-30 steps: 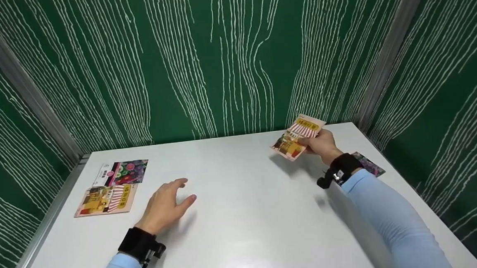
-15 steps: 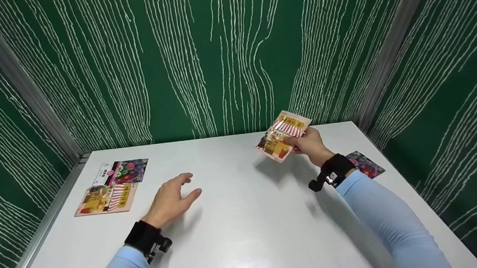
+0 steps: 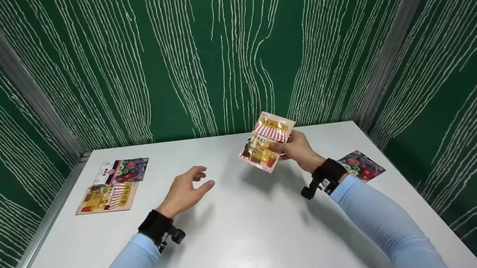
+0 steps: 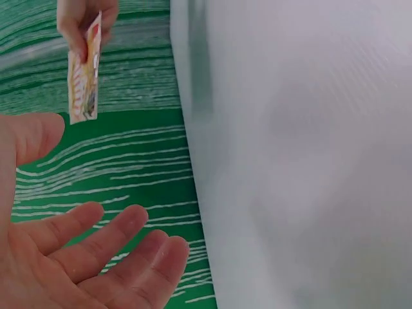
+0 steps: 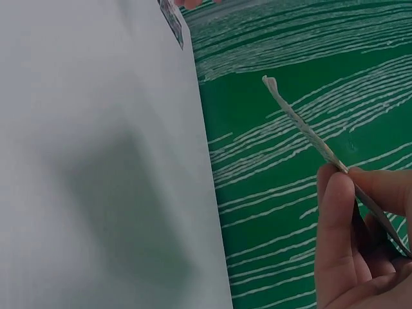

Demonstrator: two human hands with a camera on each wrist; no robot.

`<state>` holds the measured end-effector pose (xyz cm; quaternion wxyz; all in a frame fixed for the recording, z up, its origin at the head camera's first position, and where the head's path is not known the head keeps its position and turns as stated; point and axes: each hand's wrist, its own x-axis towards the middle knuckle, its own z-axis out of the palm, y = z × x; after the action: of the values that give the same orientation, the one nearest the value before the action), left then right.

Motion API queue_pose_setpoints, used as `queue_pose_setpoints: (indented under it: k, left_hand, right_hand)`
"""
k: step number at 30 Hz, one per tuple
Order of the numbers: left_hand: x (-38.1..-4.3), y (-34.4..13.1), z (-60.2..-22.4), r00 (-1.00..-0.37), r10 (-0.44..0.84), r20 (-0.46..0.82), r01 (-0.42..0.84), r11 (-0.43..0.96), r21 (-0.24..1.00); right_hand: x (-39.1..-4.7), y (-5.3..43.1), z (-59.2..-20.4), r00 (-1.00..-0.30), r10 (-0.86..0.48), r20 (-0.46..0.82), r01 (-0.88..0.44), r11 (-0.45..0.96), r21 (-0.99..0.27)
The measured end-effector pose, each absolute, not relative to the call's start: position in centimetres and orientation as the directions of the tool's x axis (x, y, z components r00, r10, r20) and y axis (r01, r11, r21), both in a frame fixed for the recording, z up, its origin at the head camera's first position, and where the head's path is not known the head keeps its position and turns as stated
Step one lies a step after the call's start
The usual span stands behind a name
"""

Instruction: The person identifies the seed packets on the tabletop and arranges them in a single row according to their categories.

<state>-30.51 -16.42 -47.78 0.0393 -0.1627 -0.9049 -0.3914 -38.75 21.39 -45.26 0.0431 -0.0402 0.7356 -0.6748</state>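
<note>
The right hand (image 3: 299,149) is pinching the awning packet (image 3: 262,137) by its right edge, the thumb lying across the front and the other fingers mostly hiding behind; the right wrist view is showing the packet nearly edge-on, leaving its print unreadable there. Left of the awning packet, the left hand (image 3: 184,192) is hovering with its fingers loosely extended and its thumb parted from them. To the packet's right, a flower packet (image 3: 364,165) is losing its near left corner behind a black wristband (image 3: 328,172). The awning packet is tilting above the table (image 3: 245,237), its shadow falling below it, with the table's far edge running behind it and white tabletop stretching nearer than it. Glossy and pale pink, it is displaying a striped red-and-white awning, a yellow sign and a yellow shopfront. Well to its left, a matching flat packet (image 3: 106,198) is meeting or slightly overlapping a second flower packet (image 3: 128,171); which, I cannot tell. Behind it, a green wall (image 3: 175,117) is rising, covered in wavy white lines.
</note>
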Motion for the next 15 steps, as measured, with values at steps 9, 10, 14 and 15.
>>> queue_pose_setpoints:
  k: [9,10,14,15]
  left_hand:
    - [-31.2,-15.9,-47.6,-0.966,0.19,0.173,0.255,0.629,0.734]
    - [-31.3,-15.8,-47.6,-0.967,0.185,0.173,0.252,0.631,0.733]
    - [-31.4,-15.6,-47.4,-0.971,0.177,0.157,0.235,0.623,0.746]
    - [-31.4,-15.5,-47.3,-0.974,0.173,0.148,0.225,0.623,0.749]
  right_hand:
    - [-37.1,17.9,-45.7,-0.971,-0.237,-0.009,-0.015,0.1,-0.995]
    - [-37.0,17.5,-45.9,-0.969,-0.245,-0.011,-0.015,0.102,-0.995]
    - [-36.5,15.9,-46.3,-0.963,-0.269,-0.023,-0.004,0.102,-0.995]
    - [-36.4,15.5,-46.3,-0.961,-0.276,-0.025,-0.002,0.099,-0.995]
